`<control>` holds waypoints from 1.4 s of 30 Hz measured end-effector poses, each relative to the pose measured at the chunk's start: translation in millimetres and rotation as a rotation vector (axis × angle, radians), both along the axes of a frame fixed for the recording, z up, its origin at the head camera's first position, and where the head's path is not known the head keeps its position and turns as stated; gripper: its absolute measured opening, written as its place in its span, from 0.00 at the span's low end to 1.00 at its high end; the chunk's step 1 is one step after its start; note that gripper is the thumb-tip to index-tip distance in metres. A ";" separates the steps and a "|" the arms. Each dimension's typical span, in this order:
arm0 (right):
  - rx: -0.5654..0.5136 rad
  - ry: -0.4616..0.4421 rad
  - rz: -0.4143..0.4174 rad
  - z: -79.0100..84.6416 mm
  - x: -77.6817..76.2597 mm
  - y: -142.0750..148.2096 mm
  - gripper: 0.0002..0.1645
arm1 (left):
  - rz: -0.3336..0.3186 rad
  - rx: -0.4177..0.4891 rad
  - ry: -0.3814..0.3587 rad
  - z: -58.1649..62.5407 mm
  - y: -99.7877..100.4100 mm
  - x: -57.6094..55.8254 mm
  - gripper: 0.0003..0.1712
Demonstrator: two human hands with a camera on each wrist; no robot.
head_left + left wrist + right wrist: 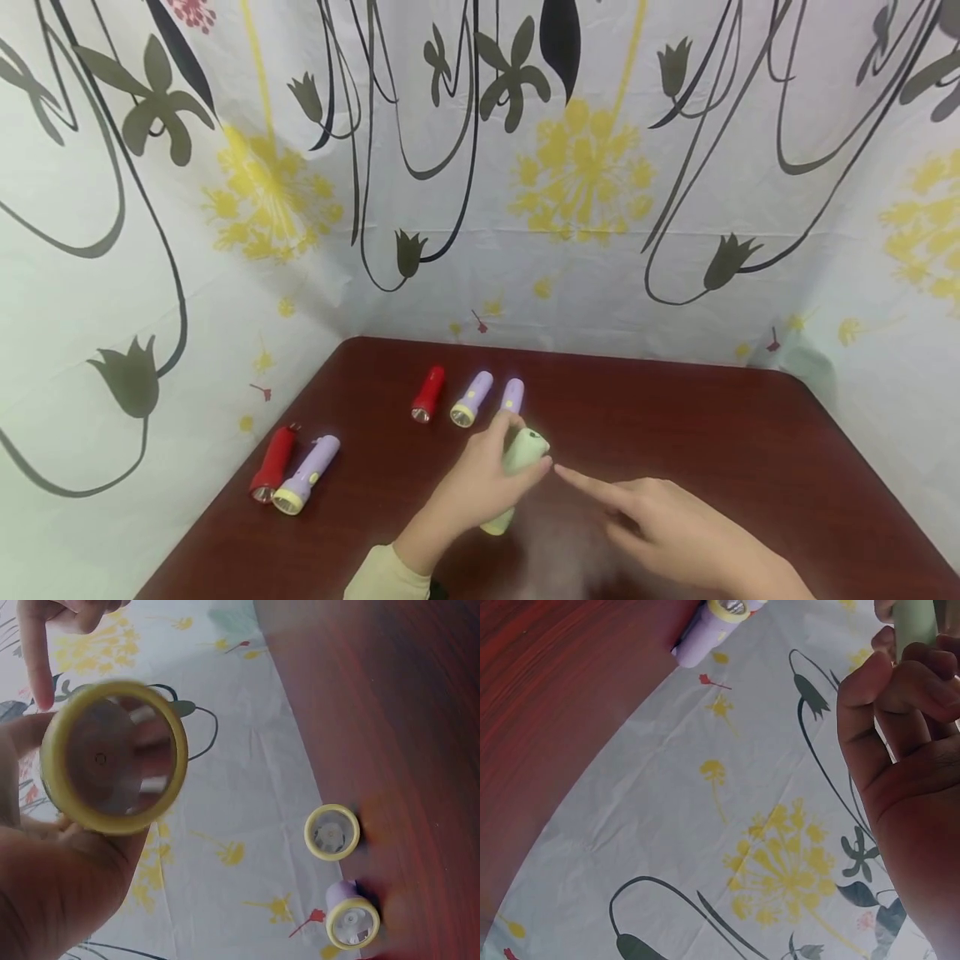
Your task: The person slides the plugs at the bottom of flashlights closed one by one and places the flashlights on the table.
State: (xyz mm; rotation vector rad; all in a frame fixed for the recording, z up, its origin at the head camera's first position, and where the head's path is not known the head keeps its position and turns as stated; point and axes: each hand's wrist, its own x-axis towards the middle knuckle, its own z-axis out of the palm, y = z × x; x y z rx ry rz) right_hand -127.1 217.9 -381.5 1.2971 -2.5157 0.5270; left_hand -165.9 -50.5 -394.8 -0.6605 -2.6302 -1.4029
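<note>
My left hand grips a light green flashlight above the table, fingers and thumb round its body. In the left wrist view the flashlight's clear lens and yellow rim face the camera. My right hand points its straight index finger at the tail end of the flashlight, other fingers curled on nothing. That fingertip is close to the left thumb; whether it touches cannot be made out. In the right wrist view, the right hand partly hides the green flashlight.
Behind the left hand lie two purple flashlights and a red flashlight. Further left, another red flashlight rests beside a purple one. Patterned white cloth hangs round the dark red table.
</note>
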 end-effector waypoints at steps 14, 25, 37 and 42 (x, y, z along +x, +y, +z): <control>-0.026 -0.206 0.004 -15.3 0.1 3.2 0.42 | 0.325 -0.375 0.091 3.3 43.2 -71.3 0.29; -0.053 -0.270 0.040 -16.8 -1.2 5.1 0.40 | 0.329 -0.595 0.156 -22.9 90.6 -153.1 0.19; -0.031 -0.368 0.037 -18.2 -1.0 12.1 0.38 | 0.290 -0.705 0.112 -42.4 108.5 -183.0 0.19; -0.033 -0.403 0.043 -20.0 -2.4 14.6 0.37 | 0.286 -0.714 0.117 -50.9 109.2 -185.6 0.16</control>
